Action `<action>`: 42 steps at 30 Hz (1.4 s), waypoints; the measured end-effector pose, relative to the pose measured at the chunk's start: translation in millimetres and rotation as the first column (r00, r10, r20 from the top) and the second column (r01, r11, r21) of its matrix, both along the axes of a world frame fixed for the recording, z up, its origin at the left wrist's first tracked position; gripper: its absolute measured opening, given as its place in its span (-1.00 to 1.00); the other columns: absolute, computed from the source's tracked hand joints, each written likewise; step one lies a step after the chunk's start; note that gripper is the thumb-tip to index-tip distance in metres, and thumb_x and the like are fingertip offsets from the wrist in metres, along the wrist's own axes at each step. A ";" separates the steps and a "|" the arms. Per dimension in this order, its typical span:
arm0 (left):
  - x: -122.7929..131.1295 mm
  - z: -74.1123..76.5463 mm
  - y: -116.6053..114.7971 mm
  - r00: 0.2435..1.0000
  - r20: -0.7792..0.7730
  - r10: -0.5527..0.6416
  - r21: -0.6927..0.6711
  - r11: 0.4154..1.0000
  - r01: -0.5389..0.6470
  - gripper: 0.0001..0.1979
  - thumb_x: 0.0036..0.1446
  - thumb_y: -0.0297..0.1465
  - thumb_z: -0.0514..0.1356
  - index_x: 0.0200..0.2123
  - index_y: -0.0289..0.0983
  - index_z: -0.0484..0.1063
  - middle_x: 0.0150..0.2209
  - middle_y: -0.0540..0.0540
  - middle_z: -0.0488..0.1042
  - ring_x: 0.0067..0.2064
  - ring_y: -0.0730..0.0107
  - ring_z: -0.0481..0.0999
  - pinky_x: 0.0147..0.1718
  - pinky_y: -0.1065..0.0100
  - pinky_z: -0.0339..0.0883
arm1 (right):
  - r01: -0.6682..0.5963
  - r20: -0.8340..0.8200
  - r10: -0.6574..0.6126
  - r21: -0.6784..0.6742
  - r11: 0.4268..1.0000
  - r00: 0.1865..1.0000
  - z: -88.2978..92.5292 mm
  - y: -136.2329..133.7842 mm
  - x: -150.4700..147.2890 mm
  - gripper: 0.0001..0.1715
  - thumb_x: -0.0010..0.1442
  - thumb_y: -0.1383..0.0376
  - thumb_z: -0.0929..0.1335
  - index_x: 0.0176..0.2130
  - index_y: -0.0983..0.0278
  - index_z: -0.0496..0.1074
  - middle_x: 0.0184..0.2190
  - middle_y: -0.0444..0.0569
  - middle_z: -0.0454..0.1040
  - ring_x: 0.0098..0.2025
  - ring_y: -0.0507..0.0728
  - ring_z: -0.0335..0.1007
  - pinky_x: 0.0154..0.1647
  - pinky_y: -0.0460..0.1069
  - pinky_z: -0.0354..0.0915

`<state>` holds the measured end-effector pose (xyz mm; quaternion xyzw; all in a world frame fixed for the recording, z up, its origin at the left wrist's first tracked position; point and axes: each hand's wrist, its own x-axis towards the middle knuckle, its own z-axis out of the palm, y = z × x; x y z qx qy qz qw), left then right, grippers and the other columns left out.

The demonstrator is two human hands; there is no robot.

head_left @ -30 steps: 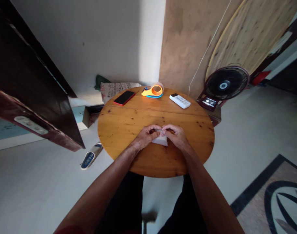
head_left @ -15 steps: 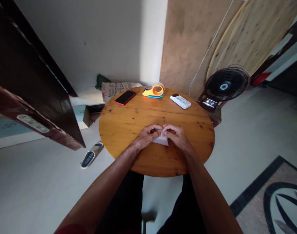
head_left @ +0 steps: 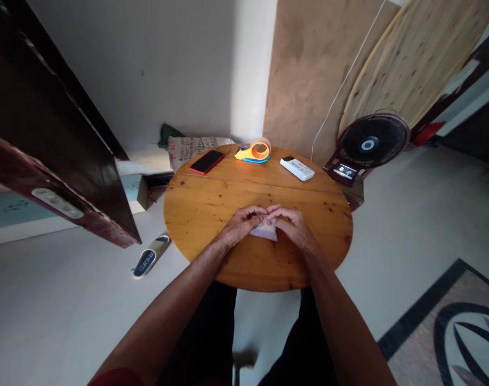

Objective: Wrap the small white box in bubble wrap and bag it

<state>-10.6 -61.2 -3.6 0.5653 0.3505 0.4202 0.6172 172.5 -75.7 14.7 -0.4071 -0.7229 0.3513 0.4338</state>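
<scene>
A small whitish packet (head_left: 264, 232) lies low over the round wooden table (head_left: 204, 214), close to its near side. My left hand (head_left: 243, 224) grips it from the left, thumb and fingers pinched at its upper edge. From the right, my right hand (head_left: 291, 225) pinches the same edge, its fingertips meeting those of the left. Both hands are closed, and they cover the packet's top part. What is inside it I cannot make out.
Along the table's far side are a red-edged phone (head_left: 207, 162), an orange tape dispenser (head_left: 255, 151) and a white device (head_left: 296, 168). A fan (head_left: 368, 143) stands beyond at the right. A slipper (head_left: 151, 256) lies on the floor at the left.
The fingers of my right hand have shifted slightly at the packet's upper edge. Both hands stay in nearly the same place.
</scene>
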 end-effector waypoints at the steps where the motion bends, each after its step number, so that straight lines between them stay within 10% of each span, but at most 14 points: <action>1: 0.5 0.2 0.2 1.000 0.003 0.003 -0.002 1.000 -0.003 -0.72 0.01 -0.24 0.27 -0.23 -0.28 0.50 -0.30 -0.02 0.53 -0.32 0.47 0.43 -0.25 0.41 0.26 | -0.009 0.002 0.009 0.006 1.000 1.000 -0.9 0.3 0.9 -0.83 0.13 0.27 0.34 -0.39 0.20 0.55 -0.20 -0.05 0.50 -0.09 0.14 0.41 -0.02 0.04 0.25; 18: 6.1 -4.7 1.1 0.998 -0.018 0.059 -0.083 0.995 -0.060 -0.71 -0.09 -0.30 0.32 -0.26 -0.28 0.47 -0.44 0.04 0.47 -0.51 0.58 0.33 -0.48 0.48 0.17 | 0.162 -0.058 -0.176 -0.188 0.969 0.983 -3.7 4.3 -8.6 -0.85 0.08 0.21 0.33 -0.35 0.22 0.45 -0.38 -0.12 0.49 -0.31 0.07 0.36 -0.23 -0.04 0.25; 42: 6.1 -3.1 0.4 0.998 0.037 0.055 -0.038 0.998 -0.054 -0.73 -0.07 -0.23 0.31 -0.36 -0.31 0.48 -0.46 0.04 0.45 -0.48 0.57 0.32 -0.46 0.49 0.15 | 0.088 -0.082 -0.115 -0.280 0.956 0.990 -1.9 0.6 -14.3 -0.95 -0.03 0.29 0.34 -0.49 0.23 0.39 -0.47 -0.18 0.40 -0.39 0.04 0.28 -0.33 -0.06 0.17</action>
